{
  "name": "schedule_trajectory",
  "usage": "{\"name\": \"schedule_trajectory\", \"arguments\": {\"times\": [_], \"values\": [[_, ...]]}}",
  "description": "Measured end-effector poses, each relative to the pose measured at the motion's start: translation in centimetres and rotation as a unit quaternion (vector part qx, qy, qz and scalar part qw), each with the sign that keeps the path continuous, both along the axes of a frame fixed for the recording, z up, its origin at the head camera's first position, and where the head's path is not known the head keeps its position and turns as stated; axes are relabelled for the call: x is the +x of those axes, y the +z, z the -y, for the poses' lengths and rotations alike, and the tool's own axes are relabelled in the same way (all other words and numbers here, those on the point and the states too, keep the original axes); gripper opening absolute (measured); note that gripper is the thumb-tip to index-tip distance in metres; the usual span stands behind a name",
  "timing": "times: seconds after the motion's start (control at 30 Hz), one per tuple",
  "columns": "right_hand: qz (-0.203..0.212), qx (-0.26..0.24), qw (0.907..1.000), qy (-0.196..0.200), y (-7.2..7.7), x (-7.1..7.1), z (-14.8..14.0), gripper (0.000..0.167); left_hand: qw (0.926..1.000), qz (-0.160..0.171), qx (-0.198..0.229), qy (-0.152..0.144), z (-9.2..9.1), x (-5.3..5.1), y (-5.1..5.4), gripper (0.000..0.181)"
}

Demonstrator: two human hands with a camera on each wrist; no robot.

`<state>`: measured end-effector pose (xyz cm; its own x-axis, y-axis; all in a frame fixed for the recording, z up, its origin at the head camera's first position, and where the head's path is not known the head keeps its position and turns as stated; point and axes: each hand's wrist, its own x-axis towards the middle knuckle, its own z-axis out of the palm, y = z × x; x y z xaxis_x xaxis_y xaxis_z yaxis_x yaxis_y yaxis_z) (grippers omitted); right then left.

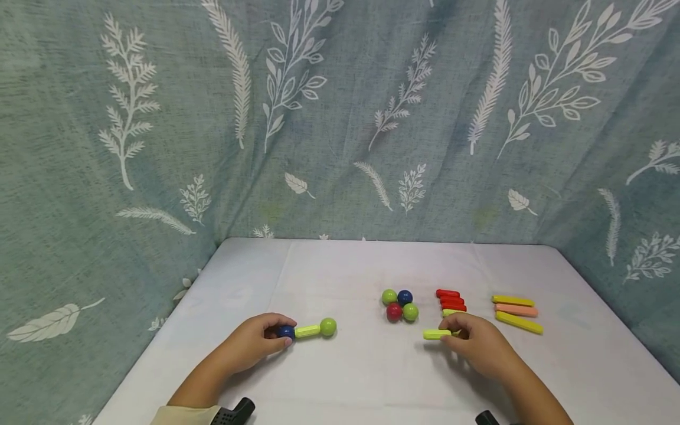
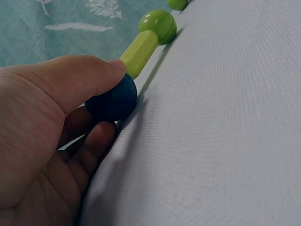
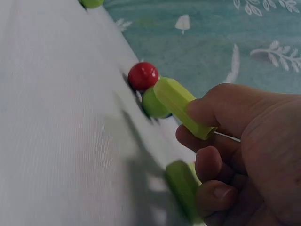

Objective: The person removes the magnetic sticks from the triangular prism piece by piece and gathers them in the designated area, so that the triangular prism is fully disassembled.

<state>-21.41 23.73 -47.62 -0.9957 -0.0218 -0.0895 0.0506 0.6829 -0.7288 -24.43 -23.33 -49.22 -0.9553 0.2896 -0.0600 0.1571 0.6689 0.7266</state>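
My left hand [image 1: 261, 339] grips a dark blue ball [image 2: 115, 100] between thumb and fingers. A yellow-green ribbed rod [image 1: 307, 331] joins that ball to a light green ball [image 1: 328, 326], which sits at the rod's far end. In the left wrist view the joined piece lies along the white cloth. My right hand [image 1: 478, 342] pinches a loose yellow-green rod [image 3: 181, 104] near one end, holding it just above the table. Beneath that hand, another yellow-green rod [image 3: 182, 189] lies on the cloth, partly hidden by the fingers.
A cluster of balls, including a red ball [image 1: 394, 312] and a blue ball [image 1: 405, 297], stands mid-table. Red rods [image 1: 451, 300] lie behind my right hand. Farther right are yellow rods [image 1: 519, 323] and a peach rod [image 1: 516, 310]. Patterned cloth [image 1: 329, 118] hangs behind the white table [image 1: 340, 378].
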Motion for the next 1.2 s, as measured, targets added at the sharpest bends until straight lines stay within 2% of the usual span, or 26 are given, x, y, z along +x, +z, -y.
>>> {"name": "schedule_trajectory", "arguments": {"times": [0.33, 0.5, 0.77, 0.93, 1.2], "values": [[0.001, -0.018, 0.9998, -0.005, -0.8, 0.0, -1.7, 0.023, 1.0000, -0.004, -0.001, 0.004, -0.1, -0.1, 0.0, 0.031], [0.002, -0.005, 0.9999, -0.012, -0.6, -0.1, -2.6, 0.024, 1.0000, -0.006, -0.001, 0.005, -0.1, -0.2, -0.2, 0.031], [0.015, 0.005, 0.9999, 0.002, -0.3, 0.1, -4.3, 0.023, 0.9999, -0.009, 0.003, 0.004, 0.1, -0.3, -0.5, 0.030], [0.001, 0.025, 0.9995, 0.018, -0.6, -0.1, -4.4, 0.023, 0.9999, -0.011, 0.005, 0.002, 0.2, -0.3, -0.6, 0.031], [-0.002, 0.055, 0.9985, 0.003, -1.0, -0.3, -3.9, 0.022, 0.9999, -0.010, 0.003, -0.001, 0.2, -0.2, -0.4, 0.031]]}}
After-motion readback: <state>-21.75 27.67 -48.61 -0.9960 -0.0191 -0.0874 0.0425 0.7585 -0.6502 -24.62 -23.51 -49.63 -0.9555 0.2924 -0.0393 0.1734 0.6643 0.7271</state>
